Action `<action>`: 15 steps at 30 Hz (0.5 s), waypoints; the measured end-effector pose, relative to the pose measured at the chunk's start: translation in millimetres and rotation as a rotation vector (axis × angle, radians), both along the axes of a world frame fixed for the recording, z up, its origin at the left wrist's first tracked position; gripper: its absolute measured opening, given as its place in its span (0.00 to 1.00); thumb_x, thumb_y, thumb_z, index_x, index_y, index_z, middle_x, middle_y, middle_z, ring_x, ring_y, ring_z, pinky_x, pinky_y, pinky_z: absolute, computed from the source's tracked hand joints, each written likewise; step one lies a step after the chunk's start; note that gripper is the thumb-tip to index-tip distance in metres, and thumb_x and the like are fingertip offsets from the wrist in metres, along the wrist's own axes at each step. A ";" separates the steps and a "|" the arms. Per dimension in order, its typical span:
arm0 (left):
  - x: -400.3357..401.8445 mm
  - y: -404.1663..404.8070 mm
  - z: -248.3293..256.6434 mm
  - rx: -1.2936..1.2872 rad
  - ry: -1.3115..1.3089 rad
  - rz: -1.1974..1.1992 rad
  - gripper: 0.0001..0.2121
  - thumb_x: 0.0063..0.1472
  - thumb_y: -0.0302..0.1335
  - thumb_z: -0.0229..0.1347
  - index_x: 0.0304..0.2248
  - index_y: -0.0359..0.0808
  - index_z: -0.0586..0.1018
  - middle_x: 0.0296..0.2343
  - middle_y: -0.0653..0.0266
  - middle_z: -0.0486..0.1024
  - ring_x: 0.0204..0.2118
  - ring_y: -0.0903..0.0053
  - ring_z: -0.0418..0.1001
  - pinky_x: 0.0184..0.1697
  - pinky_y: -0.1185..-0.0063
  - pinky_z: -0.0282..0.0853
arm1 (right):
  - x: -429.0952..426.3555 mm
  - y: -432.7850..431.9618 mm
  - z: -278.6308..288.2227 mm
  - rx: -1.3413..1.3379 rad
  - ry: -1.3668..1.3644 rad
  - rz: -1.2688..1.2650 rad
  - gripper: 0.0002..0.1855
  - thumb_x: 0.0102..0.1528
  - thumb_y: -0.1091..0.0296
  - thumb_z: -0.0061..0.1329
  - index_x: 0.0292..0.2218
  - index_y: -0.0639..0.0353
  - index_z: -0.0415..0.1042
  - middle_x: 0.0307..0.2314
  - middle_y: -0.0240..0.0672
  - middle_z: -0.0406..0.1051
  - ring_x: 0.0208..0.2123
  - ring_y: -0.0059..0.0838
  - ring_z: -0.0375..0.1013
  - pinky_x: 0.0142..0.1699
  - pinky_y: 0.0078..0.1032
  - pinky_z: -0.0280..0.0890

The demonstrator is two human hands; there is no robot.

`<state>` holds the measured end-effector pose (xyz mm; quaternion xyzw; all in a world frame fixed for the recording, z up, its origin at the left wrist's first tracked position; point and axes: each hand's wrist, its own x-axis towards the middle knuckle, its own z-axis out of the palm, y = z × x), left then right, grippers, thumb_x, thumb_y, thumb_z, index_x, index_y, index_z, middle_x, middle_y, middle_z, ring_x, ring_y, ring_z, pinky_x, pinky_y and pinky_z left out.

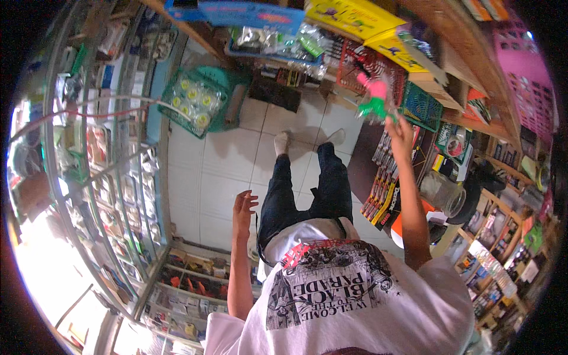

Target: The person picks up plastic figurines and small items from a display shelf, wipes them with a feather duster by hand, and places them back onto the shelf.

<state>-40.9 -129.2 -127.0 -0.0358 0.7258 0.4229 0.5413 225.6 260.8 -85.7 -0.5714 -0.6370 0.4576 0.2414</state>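
Observation:
My right hand [398,131], stretched out ahead at the right, grips a pink and green plastic item [375,97] in clear wrapping; blur hides what kind it is. That item hangs over the front of a red plastic basket [348,66], beside a dark green basket [424,106]. Below my right forearm lie rows of packaged goods [384,191] on a dark surface. My left hand [244,204] hangs at my left side above the tiled floor, fingers apart and holding nothing.
A green basket [166,95] of clear-wrapped packs stands on the left. Glass display shelves [120,177] line that side. Ahead are a blue tray [270,55] of packets and yellow boxes [355,17]. A clear jar [439,191] and wooden racks [501,208] stand at the right.

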 end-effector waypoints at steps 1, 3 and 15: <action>-2.1 11.4 8.1 0.020 0.016 -0.016 0.20 0.62 0.45 0.45 0.46 0.40 0.69 0.36 0.63 0.74 0.38 0.76 0.72 0.39 0.76 0.64 | 1.6 -16.4 12.8 -0.036 0.073 0.013 0.24 0.54 0.53 0.51 0.44 0.63 0.69 0.26 0.26 0.69 0.27 0.15 0.66 0.33 0.16 0.60; -5.1 31.9 27.5 0.106 0.062 -0.167 0.20 0.62 0.45 0.45 0.46 0.39 0.70 0.35 0.64 0.74 0.37 0.76 0.72 0.39 0.76 0.64 | 13.6 -43.9 34.6 -0.120 0.083 0.110 0.22 0.55 0.57 0.51 0.45 0.64 0.68 0.27 0.25 0.69 0.28 0.13 0.65 0.33 0.14 0.60; -31.0 186.6 219.4 0.870 -0.232 -0.747 0.32 0.56 0.53 0.49 0.49 0.33 0.68 0.29 0.64 0.72 0.32 0.79 0.69 0.36 0.80 0.62 | -20.3 -93.2 223.8 0.127 0.095 0.841 0.14 0.47 0.71 0.54 0.36 0.67 0.71 0.28 0.42 0.70 0.30 0.42 0.71 0.35 0.30 0.65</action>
